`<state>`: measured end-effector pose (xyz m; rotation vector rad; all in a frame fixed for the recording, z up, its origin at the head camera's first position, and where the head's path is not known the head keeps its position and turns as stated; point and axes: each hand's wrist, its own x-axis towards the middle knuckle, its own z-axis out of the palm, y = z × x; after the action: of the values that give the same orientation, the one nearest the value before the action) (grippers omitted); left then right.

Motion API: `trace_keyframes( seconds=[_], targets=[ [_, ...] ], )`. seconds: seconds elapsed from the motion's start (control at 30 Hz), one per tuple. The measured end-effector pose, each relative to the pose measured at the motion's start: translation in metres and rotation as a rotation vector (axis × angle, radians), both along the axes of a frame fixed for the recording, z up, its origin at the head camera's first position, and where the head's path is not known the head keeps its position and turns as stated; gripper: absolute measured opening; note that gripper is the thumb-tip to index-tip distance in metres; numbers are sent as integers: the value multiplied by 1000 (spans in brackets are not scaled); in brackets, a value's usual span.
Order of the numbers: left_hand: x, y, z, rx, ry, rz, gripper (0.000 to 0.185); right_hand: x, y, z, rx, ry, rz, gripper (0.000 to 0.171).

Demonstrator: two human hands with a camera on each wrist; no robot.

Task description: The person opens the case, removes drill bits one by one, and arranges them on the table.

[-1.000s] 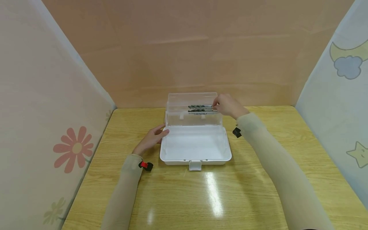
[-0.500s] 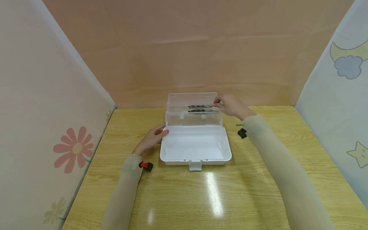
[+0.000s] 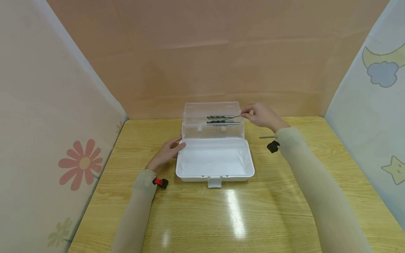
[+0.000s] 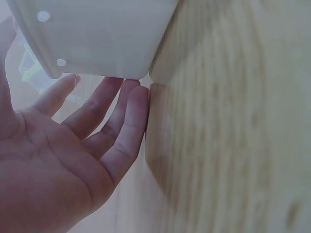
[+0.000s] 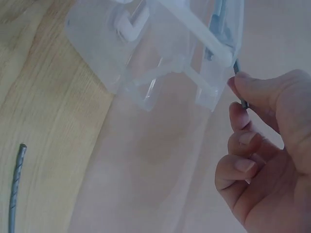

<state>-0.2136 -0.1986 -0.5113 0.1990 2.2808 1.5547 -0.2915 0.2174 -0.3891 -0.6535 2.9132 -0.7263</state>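
A white plastic box stands with its hinged lid folded back. A translucent tray at its back holds several dark twist drill bits. My right hand pinches the end of one drill bit between thumb and forefinger, its other end still over the tray. In the right wrist view the held bit sticks out past the tray's end wall. My left hand rests against the box's left side, thumb at the rim. In the left wrist view its extended fingertips touch the box's wall.
Another drill bit lies on the wooden table to the right of the box, partly behind the right sleeve. A latch hangs at the box's front. An orange-brown backdrop rises close behind the tray.
My right hand has moved right, drawing the pinched drill bit partway along out of the tray. The bit on the table has come into sight beside the sleeve. The left hand stays put.
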Motion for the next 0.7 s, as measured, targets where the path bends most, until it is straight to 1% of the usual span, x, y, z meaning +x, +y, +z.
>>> trace_keyframes(
  seconds=[0.23,0.4,0.57,0.7],
  targets=[
    [0,0,0,-6,-8,7,76,0,14,-10,-72,-46,-72,24],
    [-1,0,1,-7,-7,6,77,2,23,-12,-125,-52,-105,27],
    [-1,-1,-1,2,-17,7,78,6,35,-16,-178,-81,-148,34],
    [-2,-1,-2,0,-23,8,80,9,47,-21,-225,-137,-197,46]
  ],
)
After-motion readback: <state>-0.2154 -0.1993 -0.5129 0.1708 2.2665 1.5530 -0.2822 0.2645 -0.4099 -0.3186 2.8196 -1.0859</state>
